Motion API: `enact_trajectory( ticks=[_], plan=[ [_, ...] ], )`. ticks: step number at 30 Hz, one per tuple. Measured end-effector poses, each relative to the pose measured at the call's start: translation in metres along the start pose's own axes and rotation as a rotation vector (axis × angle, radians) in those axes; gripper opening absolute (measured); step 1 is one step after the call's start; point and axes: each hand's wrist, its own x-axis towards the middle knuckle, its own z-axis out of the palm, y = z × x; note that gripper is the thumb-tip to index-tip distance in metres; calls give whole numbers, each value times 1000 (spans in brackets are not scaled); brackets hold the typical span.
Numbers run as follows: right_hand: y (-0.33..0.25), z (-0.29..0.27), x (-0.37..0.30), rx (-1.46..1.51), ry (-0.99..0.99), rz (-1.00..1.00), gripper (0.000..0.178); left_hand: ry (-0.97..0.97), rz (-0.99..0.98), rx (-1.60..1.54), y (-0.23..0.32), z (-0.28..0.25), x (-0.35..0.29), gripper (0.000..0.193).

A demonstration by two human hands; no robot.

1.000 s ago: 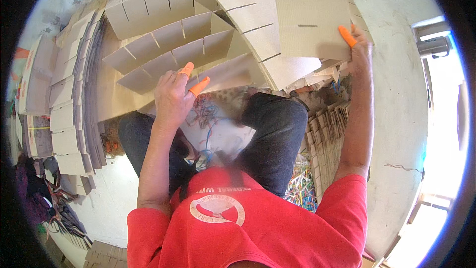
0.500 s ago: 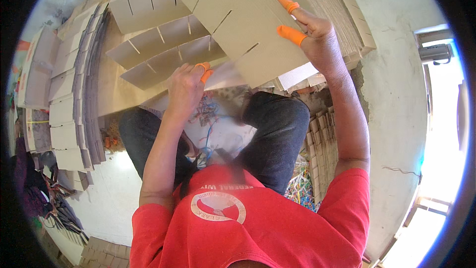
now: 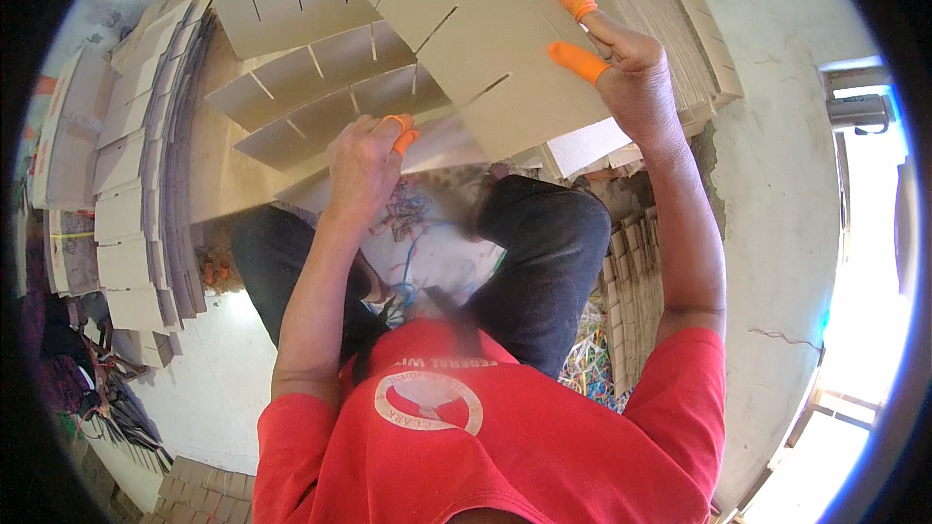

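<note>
A wide cardboard sheet with slots stands tilted in front of me. My right hand, with orange covers on thumb and finger, pinches its right edge. Lower and to the left, my left hand is closed, an orange cover showing on a finger. It grips a pale cardboard strip, blurred and partly hidden behind the hand. Just beyond the left hand, two slotted cardboard strips lie one before the other on a brown board.
Stacked slotted cardboard stands at the far side, with another stack at the far right. Tall piles line the left. Colourful scraps lie beside my right leg. A pale wall rises on the right.
The right hand has shifted slightly right and down, and the slotted sheet has moved a little with it. The left hand has barely moved.
</note>
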Motion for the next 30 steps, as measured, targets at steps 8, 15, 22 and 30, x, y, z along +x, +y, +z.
enact_trajectory(
  ticks=[8, 15, 22, 30],
  plan=[
    [4, 12, -2, 21, -90, 1, 45, -18, -14, -27, 2, -2, 2, 14],
    [-4, 13, -3, 86, -139, 151, 44, -47, -35, 5, 3, -3, 4, 15],
    [14, 54, -5, 61, -202, -63, 36, -9, -6, -17, 0, 0, 3, 15],
    [10, 92, -20, -425, -542, -125, 38, -21, -5, 9, -4, 3, 6, 15]
  ],
)
